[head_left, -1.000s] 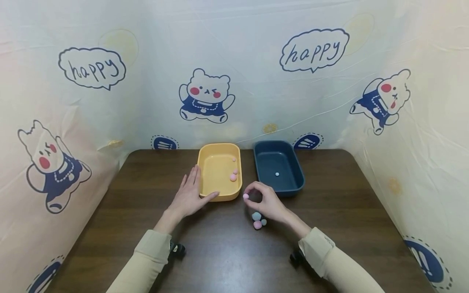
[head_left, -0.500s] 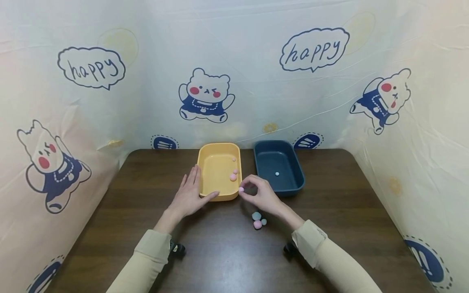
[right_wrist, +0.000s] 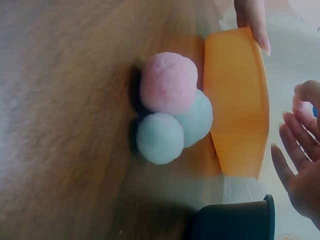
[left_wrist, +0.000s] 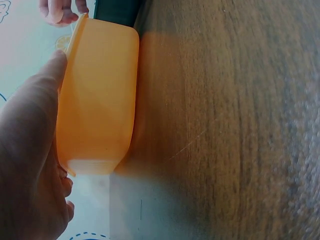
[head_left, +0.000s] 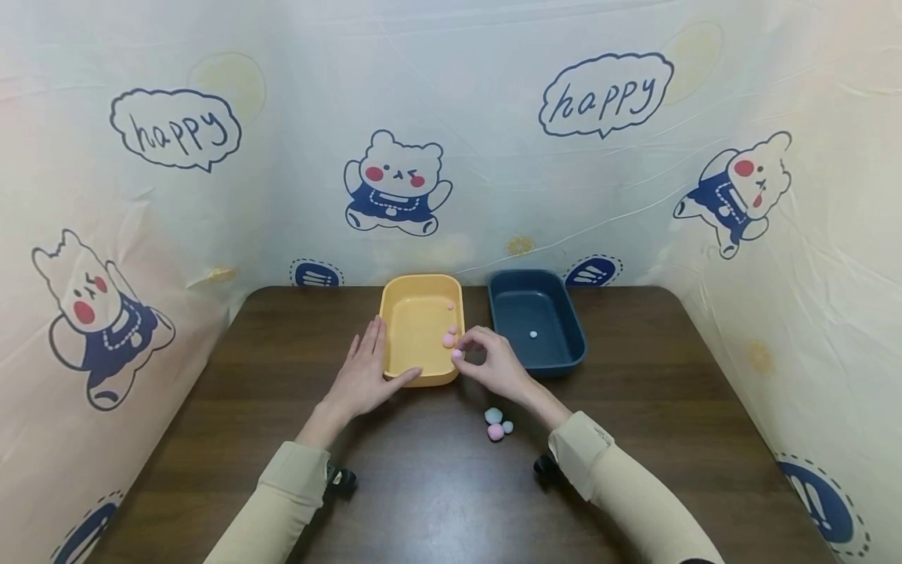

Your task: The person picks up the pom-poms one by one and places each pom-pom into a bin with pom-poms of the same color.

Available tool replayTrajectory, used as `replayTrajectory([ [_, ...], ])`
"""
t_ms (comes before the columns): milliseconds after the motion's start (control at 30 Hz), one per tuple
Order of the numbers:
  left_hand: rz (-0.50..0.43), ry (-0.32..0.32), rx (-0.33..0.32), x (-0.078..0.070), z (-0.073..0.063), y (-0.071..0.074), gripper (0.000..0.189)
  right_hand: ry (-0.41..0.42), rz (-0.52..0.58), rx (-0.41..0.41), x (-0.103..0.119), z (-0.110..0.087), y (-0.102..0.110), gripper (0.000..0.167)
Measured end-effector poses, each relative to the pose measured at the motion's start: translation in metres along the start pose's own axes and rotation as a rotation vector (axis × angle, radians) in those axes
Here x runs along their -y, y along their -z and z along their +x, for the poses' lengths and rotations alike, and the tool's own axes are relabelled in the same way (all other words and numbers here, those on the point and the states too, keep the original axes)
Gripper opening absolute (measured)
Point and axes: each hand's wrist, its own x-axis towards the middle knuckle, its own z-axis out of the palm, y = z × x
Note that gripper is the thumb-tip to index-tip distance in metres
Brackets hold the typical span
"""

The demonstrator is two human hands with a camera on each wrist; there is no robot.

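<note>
My right hand (head_left: 499, 366) pinches a small pink pompom (head_left: 456, 354) between thumb and forefinger, over the right rim of the yellow tray (head_left: 416, 312). Inside that tray, along its right side, lie several pink pompoms (head_left: 449, 341). My left hand (head_left: 362, 373) rests against the tray's near left corner, fingers straight along the left side and thumb on the front rim. In the left wrist view the thumb lies at the rim of the tray (left_wrist: 100, 95). Just in front of my right wrist, a pink pompom (right_wrist: 169, 82) and two pale blue pompoms (right_wrist: 160, 138) sit together on the table.
To the right of the yellow tray stands a dark blue tray (head_left: 572, 362) holding one small whitish pompom (head_left: 533, 334). Both trays are near the far edge of the brown wooden table (head_left: 296, 329). A printed cloth (head_left: 493, 196) hangs behind and at both sides.
My right hand has moved left and away from me, carrying the pink pompom from beside the yellow tray to over its right rim. The left hand has stayed in place.
</note>
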Motion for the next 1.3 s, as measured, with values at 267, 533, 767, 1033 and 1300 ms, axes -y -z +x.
replayTrajectory([
  [267, 0.002, 0.006, 0.001, 0.000, -0.001, 0.000, 0.130, -0.029, 0.008, 0.009, 0.001, 0.014, -0.006, 0.016],
  [533, -0.003, 0.009, 0.002, 0.001, 0.000, 0.000, 0.130, -0.060, -0.021, 0.025, -0.001, 0.026, -0.010, 0.012],
  [767, 0.005, 0.001, 0.004, 0.002, 0.001, -0.001, 0.130, -0.066, -0.029, 0.027, -0.002, 0.033, -0.013, 0.014],
  [1033, 0.011, -0.004, 0.002, 0.003, 0.001, -0.001, 0.130, -0.086, -0.036, 0.012, -0.005, 0.044, -0.019, 0.014],
  [1300, 0.004, -0.007, 0.004, 0.002, 0.002, -0.002, 0.129, -0.089, -0.022, -0.046, -0.009, 0.052, -0.026, 0.010],
])
